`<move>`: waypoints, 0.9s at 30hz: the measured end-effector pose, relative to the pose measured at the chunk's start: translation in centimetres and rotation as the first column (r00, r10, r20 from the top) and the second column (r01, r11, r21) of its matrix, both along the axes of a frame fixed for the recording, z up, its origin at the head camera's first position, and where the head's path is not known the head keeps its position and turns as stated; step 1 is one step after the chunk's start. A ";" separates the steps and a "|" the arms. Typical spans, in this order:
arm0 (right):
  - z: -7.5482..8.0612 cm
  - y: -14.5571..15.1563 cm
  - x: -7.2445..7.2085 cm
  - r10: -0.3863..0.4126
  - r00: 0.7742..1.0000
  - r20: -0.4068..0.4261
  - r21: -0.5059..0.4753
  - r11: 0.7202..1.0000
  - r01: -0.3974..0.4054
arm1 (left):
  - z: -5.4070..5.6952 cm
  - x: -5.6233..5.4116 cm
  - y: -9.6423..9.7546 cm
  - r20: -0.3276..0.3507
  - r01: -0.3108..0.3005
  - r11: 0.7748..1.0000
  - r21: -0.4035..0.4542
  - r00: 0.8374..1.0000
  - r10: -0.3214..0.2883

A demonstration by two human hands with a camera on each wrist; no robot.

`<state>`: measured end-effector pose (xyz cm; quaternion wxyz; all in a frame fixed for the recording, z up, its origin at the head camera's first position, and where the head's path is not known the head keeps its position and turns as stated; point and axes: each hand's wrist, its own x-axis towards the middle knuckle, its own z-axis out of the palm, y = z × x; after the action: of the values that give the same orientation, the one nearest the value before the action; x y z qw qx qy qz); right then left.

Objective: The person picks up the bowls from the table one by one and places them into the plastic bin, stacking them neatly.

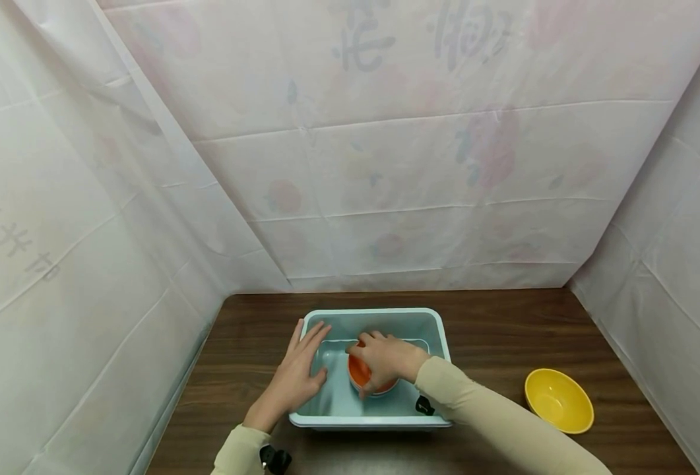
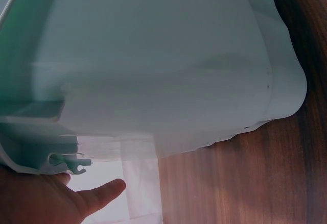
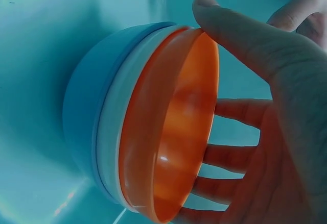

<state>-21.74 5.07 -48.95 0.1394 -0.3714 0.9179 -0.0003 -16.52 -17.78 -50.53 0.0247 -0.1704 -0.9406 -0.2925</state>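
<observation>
Inside a pale blue-green plastic basin point(image 1: 373, 421), my right hand point(image 1: 390, 359) grips an orange bowl point(image 3: 176, 142) by its rim, thumb on one side and fingers spread along the other. The orange bowl sits nested in a white bowl point(image 3: 116, 117), which rests in a blue bowl point(image 3: 84, 101). From the head view, my right hand covers much of this stack. My left hand point(image 1: 295, 377) is at the basin's left rim with its fingers extended, holding nothing. In the left wrist view its thumb sticks out beside the basin's edge.
A yellow bowl point(image 1: 559, 401) stands on the dark wooden table point(image 1: 486, 323), to the right of the basin and beside my right forearm. White patterned sheets point(image 1: 385, 171) hang behind the table and along both sides.
</observation>
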 end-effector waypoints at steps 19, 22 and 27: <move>1.0 1.3 0.0 -0.045 0.999 0.030 -0.028 0.999 0.046 | -0.1 -0.1 0.0 -0.029 0.006 1.000 -0.002 1.000 -0.007; 1.4 1.7 -0.1 -0.054 0.998 0.039 -0.029 0.998 0.055 | -0.1 -0.1 0.1 -0.036 0.012 1.000 -0.009 0.999 -0.012; 3.0 2.7 -0.1 -0.084 0.994 0.069 -0.076 0.993 0.089 | 0.0 0.0 0.0 -0.035 0.011 1.000 -0.016 0.999 -0.012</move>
<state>-21.82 7.81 -45.93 0.1547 -0.3365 0.9273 -0.0549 -16.51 -17.77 -50.54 0.0382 -0.1812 -0.9413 -0.2822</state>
